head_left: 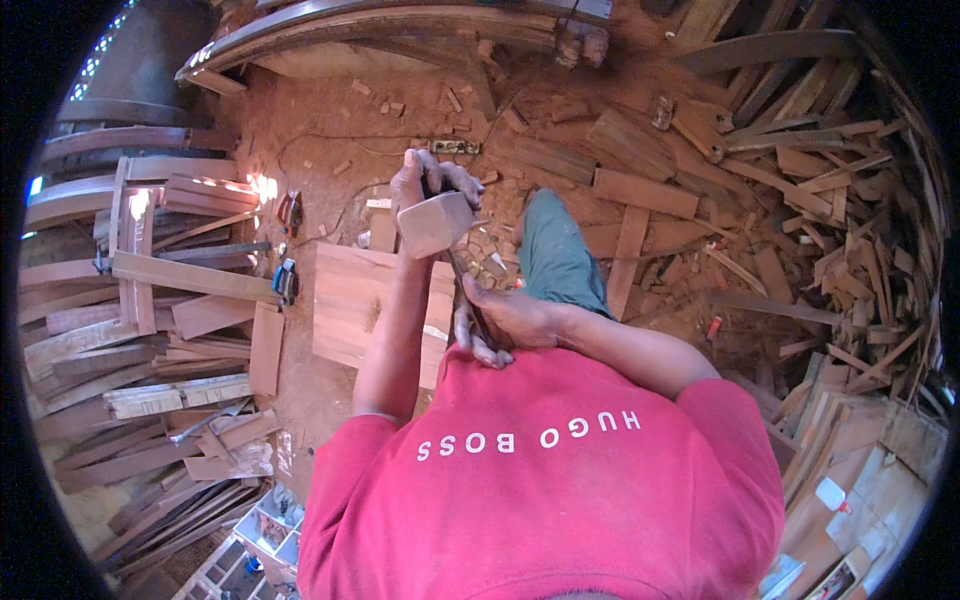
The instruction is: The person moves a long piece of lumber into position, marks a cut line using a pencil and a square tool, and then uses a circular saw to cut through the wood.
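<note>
Left hand [428,178]: fingers wrapped around a wooden mallet [436,222].
Right hand [500,325]: fingers curled tight on a chisel [468,290].
Below: pale board [345,300].

Offcuts of reddish wood [800,200] lie heaped from one to four o'clock, stacked planks [150,340] fill nine o'clock, two blue-handled tools [285,280] rest beside them, and a curved wooden frame [380,25] spans twelve o'clock over the sawdust-covered floor [310,130].
</note>
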